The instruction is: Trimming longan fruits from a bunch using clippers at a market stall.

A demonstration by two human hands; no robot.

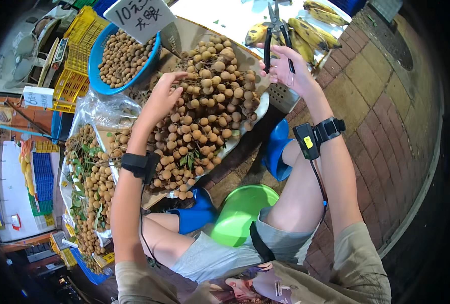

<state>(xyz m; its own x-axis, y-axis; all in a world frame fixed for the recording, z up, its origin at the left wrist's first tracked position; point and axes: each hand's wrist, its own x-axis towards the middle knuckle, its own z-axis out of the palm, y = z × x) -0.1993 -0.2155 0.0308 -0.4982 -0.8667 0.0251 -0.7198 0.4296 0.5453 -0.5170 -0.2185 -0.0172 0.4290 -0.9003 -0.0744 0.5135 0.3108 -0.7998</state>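
Note:
A heap of longans (206,110) on their twigs, with a few green leaves, covers the stand before me. My left hand (166,95) is at the heap's left side, fingers bent against the fruit and twigs. Whether its fingertips grip a stem is hidden. Over the heap's far right corner, my right hand (287,68) holds black-handled pruning snips (276,38). Their handles are spread, and the blades point away from me, slightly apart.
A blue basin (92,64) of loose longans stands at the back left, behind a handwritten sign (141,17). Bananas (308,34) lie at the far right. More leafy longans (99,186) are at left. A green tub (244,212) sits between my legs.

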